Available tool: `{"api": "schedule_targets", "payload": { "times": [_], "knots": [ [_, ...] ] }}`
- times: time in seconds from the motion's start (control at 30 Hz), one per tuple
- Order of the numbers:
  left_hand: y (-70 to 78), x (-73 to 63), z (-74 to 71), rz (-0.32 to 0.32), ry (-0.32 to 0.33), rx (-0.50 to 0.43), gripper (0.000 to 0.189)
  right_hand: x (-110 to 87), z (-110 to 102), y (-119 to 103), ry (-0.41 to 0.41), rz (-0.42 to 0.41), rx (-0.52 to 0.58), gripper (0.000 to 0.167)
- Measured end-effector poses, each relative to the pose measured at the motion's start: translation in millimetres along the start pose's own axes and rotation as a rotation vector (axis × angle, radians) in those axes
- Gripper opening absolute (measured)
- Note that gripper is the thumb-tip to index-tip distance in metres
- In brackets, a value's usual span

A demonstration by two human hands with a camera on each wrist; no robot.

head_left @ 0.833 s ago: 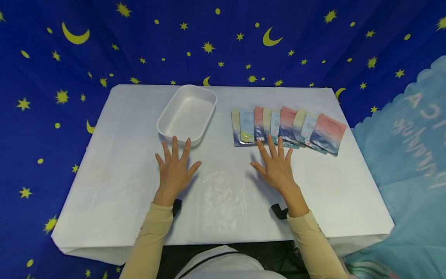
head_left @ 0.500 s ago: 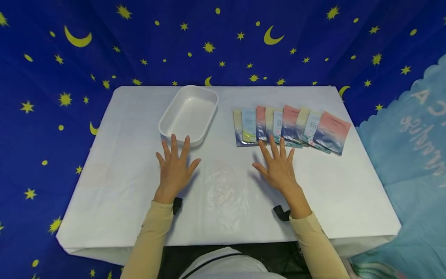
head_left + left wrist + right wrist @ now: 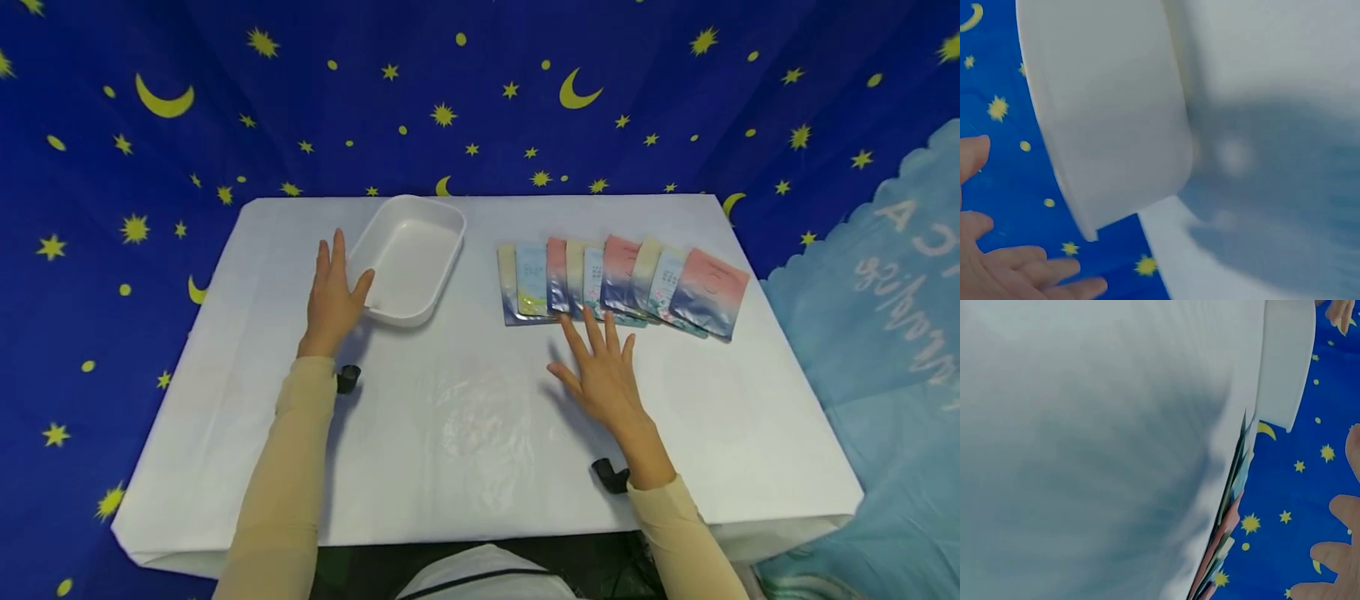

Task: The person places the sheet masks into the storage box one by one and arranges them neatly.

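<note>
"Tray: long axis?"

"Forward, far end leaning rightward. It lies right of the left hand, fingers straight, thumb spread, grasping nothing; contact cannot be told."

"Sachets?"

"Overlapping row, long axis crosswise, beside the fingertips of the right hand, fingers splayed, likewise holding nothing."
</note>
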State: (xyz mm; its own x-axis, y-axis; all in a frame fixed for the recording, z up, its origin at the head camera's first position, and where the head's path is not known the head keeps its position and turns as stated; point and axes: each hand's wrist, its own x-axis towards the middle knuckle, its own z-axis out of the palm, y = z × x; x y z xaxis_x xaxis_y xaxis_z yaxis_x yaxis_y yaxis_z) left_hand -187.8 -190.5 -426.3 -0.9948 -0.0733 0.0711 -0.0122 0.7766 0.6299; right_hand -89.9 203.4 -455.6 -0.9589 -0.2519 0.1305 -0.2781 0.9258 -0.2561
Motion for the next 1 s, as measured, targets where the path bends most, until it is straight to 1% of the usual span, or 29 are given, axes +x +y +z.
{"api": "schedule_targets", "payload": {
  "times": [0.03,0.13,0.2,0.23,0.3,0.33,0.4,0.47,0.5,0.63,0.7,0.8,0.9,1.0],
  "knots": [
    [-1.4,7.1,0.7,-0.011,-0.003,-0.025,0.079,-1.8,-1,2,0.001,0.008,-0.001,0.075],
    [-6.6,22.8,6.4,-0.013,-0.027,-0.076,0.076,-8.6,-2,11,-0.001,0.035,-0.011,0.075],
    [-10.8,28.6,11.7,-0.029,-0.06,-0.1,0.075,-13.7,-1,16,-0.016,0.054,-0.009,0.075],
    [-13.1,30.1,14.1,-0.047,-0.08,-0.114,0.074,-16.1,-1,18,-0.025,0.063,-0.008,0.075],
    [-17.2,30.8,17.3,-0.109,-0.123,-0.141,0.072,-19.6,0,23,-0.035,0.077,0.005,0.074],
    [-18.7,30.5,18.2,-0.142,-0.135,-0.155,0.071,-20.7,0,26,-0.038,0.085,0.019,0.074],
    [-21.2,29.6,18.2,-0.198,-0.138,-0.172,0.068,-21.1,-1,30,-0.035,0.094,0.034,0.073],
    [-21.3,28.5,16.5,-0.238,-0.135,-0.201,0.065,-19.9,-1,37,-0.035,0.105,0.046,0.071],
    [-20.7,28.3,15.4,-0.239,-0.127,-0.204,0.063,-19.1,-3,41,-0.035,0.115,0.054,0.071],
    [-24.9,17.2,11.1,-0.237,-0.11,-0.231,0.057,-16.0,-9,58,-0.049,0.172,0.072,0.07],
    [-25.2,11.4,10.6,-0.223,-0.098,-0.229,0.055,-12.5,-18,71,-0.054,0.23,0.089,0.071],
    [-24.0,1.0,12.5,-0.215,-0.099,-0.23,0.054,-6.0,-35,95,-0.06,0.346,0.099,0.073],
    [-19.8,-10.3,17.1,-0.222,-0.106,-0.237,0.055,1.4,-50,125,-0.05,0.496,0.113,0.074],
    [-15.2,-19.5,24.0,-0.22,-0.096,-0.248,0.055,7.7,-57,155,-0.06,0.65,0.158,0.072]
  ]
}}
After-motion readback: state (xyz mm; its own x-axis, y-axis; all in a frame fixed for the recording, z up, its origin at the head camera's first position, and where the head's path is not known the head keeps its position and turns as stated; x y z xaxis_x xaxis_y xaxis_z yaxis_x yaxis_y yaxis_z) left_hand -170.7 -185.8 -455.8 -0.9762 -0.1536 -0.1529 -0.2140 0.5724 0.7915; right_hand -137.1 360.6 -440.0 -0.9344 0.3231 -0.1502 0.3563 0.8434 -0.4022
